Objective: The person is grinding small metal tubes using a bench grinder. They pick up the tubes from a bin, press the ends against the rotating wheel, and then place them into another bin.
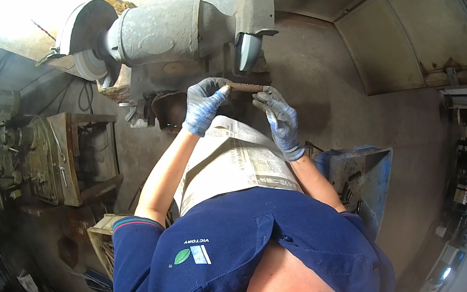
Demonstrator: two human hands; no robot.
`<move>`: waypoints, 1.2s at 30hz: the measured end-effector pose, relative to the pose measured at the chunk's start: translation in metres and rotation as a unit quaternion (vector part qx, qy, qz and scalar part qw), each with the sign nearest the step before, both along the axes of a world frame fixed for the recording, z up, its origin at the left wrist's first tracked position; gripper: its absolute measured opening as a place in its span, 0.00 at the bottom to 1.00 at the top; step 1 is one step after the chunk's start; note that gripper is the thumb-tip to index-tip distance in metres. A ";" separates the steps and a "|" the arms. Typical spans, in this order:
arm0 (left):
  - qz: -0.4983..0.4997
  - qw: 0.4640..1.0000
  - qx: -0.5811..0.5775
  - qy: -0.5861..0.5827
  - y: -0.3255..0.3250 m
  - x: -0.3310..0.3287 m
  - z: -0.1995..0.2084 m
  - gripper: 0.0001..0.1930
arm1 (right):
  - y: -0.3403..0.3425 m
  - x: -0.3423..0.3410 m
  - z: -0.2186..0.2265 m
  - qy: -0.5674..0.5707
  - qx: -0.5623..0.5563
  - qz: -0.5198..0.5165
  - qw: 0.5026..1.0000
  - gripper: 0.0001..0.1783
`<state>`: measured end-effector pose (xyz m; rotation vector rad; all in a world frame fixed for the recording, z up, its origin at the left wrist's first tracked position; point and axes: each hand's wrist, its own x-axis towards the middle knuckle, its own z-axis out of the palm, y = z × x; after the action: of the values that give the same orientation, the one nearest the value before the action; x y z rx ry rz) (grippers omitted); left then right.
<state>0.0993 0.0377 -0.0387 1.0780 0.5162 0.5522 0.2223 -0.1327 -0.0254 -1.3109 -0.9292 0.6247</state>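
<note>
A small brownish bar with a row of marks along it (pixel 246 87) is held level between my two gloved hands. My left hand (pixel 204 103), in a blue and grey work glove, pinches its left end between thumb and fingers. At the other end my right hand (pixel 278 117), gloved the same way, has its fingertips closed on the bar. Just beyond the hands stands a grey double-ended bench grinder (pixel 161 33). Its pale grinding wheel (pixel 89 64) shows at the left, and a second wheel (pixel 249 52) pokes out below the right guard. Whether the wheels turn, I cannot tell.
Newspaper (pixel 235 157) covers my lap. By my right arm is a blue-edged metal bin (pixel 366 178) with dark pieces inside; a wooden crate (pixel 103 239) sits at my left. A green machine (pixel 38 155) stands far left, and a metal cabinet (pixel 409 37) at the far right.
</note>
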 end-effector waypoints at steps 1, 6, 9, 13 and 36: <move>0.009 1.000 0.010 0.004 -0.001 0.001 0.000 0.07 | 0.002 0.001 -0.005 0.011 0.007 -0.007 1.000 0.21; 0.000 0.999 -0.015 0.040 0.002 0.006 -0.016 0.07 | 0.006 0.022 -0.033 -0.231 -0.030 -0.040 0.972 0.16; 0.015 0.998 -0.010 0.064 0.002 0.016 -0.027 0.05 | 0.011 0.026 -0.042 -0.224 -0.032 -0.069 0.972 0.15; 0.053 0.997 -0.039 0.041 0.002 0.040 -0.052 0.04 | 0.018 0.040 -0.055 -0.121 -0.034 -0.062 0.990 0.14; 0.114 0.985 -0.072 0.111 0.022 0.044 -0.060 0.04 | 0.053 0.043 -0.086 0.064 -0.065 -0.035 0.995 0.13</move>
<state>0.1434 0.0596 -0.0983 0.9525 0.8692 0.5873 0.2650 -0.0799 -0.1112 -1.3950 -0.7463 0.7156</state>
